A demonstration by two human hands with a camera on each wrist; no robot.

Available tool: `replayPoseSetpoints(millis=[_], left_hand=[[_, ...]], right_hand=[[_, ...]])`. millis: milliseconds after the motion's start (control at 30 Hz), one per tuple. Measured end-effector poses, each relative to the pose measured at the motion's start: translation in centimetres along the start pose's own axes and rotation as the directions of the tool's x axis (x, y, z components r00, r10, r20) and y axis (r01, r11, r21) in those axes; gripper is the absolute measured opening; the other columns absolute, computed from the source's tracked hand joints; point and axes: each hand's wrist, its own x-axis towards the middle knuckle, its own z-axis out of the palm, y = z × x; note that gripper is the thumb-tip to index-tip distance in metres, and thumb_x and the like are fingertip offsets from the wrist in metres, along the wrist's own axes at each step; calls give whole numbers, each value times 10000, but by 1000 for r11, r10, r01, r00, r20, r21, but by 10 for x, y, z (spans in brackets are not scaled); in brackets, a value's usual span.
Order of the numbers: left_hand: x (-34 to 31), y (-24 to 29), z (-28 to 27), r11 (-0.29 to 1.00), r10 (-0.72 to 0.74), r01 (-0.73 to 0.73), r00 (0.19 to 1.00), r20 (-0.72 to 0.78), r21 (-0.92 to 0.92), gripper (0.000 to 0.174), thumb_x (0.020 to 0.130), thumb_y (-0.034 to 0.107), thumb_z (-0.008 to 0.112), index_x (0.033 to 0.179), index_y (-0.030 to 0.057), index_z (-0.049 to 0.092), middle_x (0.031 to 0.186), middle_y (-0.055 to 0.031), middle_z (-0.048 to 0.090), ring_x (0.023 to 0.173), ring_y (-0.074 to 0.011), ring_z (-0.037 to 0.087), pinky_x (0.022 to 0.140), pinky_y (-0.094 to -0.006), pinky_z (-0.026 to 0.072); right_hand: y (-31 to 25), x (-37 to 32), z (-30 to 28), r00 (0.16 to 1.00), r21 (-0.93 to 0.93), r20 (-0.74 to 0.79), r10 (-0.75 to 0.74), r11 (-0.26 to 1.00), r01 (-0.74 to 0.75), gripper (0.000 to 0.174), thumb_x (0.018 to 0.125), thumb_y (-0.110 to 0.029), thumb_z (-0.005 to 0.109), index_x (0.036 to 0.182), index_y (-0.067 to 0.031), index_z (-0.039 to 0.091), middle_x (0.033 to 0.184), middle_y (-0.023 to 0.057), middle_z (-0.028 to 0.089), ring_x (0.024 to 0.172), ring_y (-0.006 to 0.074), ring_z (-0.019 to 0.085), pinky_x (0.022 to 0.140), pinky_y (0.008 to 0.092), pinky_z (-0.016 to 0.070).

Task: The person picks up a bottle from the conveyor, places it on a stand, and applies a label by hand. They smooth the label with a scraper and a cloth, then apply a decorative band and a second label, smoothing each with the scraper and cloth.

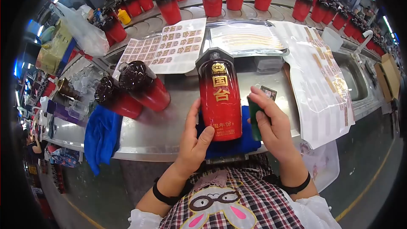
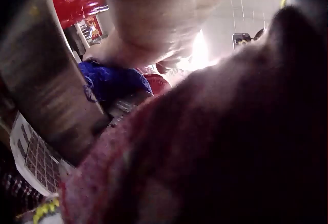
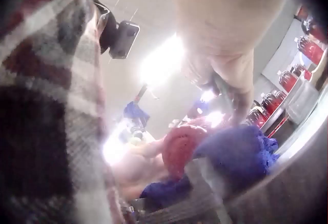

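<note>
Steel worktable ran across the view, long striped sheet at right, sticker sheet at left. Red-and-black liquor bottle was in the middle, gold-lettered face up, base end nearest the person, blue cloth under its lower part. Left hand gripped its lower left side, thumb along the front edge, fingers round the side. Right hand, just beside its right side, pinched a green flat piece between thumb and fingers. Step looked like smoothing or fixing something on the bottle's surface; exact spot unclear. Next move seemed to call for a steady left grip and the flat piece kept flush, light pressure.
</note>
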Motion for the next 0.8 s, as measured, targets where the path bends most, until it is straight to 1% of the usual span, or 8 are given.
replayPoseSetpoints(millis=[133, 167, 200, 267, 300, 500, 700, 800], left_hand=[[3, 2, 1, 1000, -21, 21, 1000, 7, -23, 735, 992, 283, 563, 1517, -52, 171, 1531, -202, 304, 1419, -261, 299, 1168, -373, 219], [3, 1, 1, 999, -27, 27, 999, 18, -27, 743, 989, 276, 566, 1522, -37, 154, 1538, -192, 287, 1415, -257, 305, 1166, -374, 229], [4, 1, 1, 999, -32, 33, 999, 30, -30, 752, 987, 268, 570, 1528, -23, 137, 1545, -183, 270, 1412, -254, 311, 1164, -374, 239], [4, 1, 4, 999, -21, 21, 1000, -8, -31, 765, 977, 288, 592, 1513, -49, 162, 1518, -221, 306, 1410, -281, 318, 1167, -386, 232], [4, 1, 5, 999, -16, 15, 1000, -27, -32, 773, 973, 298, 603, 1505, -63, 174, 1504, -241, 324, 1408, -295, 321, 1168, -392, 229], [6, 1, 7, 997, -20, 22, 999, -32, 70, 767, 974, 315, 600, 1494, -57, 175, 1502, -246, 310, 1400, -303, 325, 1164, -404, 235], [6, -1, 5, 989, -61, 60, 998, -7, -133, 764, 976, 306, 599, 1499, -37, 159, 1502, -232, 296, 1397, -289, 322, 1156, -394, 247], [6, -4, 4, 998, -58, 58, 998, -1, -39, 755, 985, 304, 571, 1519, 11, 123, 1501, -185, 317, 1343, -248, 400, 1112, -375, 327]], right_hand=[[0, 3, 3, 999, -97, 33, -28, 995, 31, 420, 940, 52, 484, 1360, 36, 495, 1429, 269, 462, 1137, 290, 614, 910, 327, 514], [9, 3, 7, 986, -239, 84, -144, 958, 160, 511, 946, -111, 604, 1398, 59, 437, 1424, 291, 452, 1232, 373, 545, 1026, 401, 447], [8, 4, 10, 990, -229, 96, -101, 966, 120, 575, 931, -177, 636, 1404, 69, 420, 1421, 296, 452, 1255, 389, 519, 1049, 417, 421], [4, 5, 16, 993, -212, 120, -11, 977, 36, 722, 902, -310, 699, 1416, 89, 386, 1413, 305, 451, 1301, 420, 468, 1094, 448, 369], [6, 7, 16, 991, -189, 128, 26, 982, -1, 870, 843, -418, 746, 1423, 105, 362, 1392, 305, 471, 1299, 411, 470, 1085, 451, 378], [19, 6, 9, 974, -79, 190, 124, 991, -111, 851, 854, -398, 741, 1464, 50, 353, 1369, 274, 512, 1298, 369, 481, 1087, 426, 375], [27, 7, 6, 969, 1, 215, 124, 992, -127, 811, 867, -350, 736, 1481, 16, 353, 1397, 252, 499, 1313, 342, 475, 1098, 413, 364], [29, 7, 5, 971, -28, 219, 98, 995, -94, 811, 867, -350, 735, 1482, 13, 352, 1407, 249, 490, 1326, 339, 465, 1105, 410, 358]])
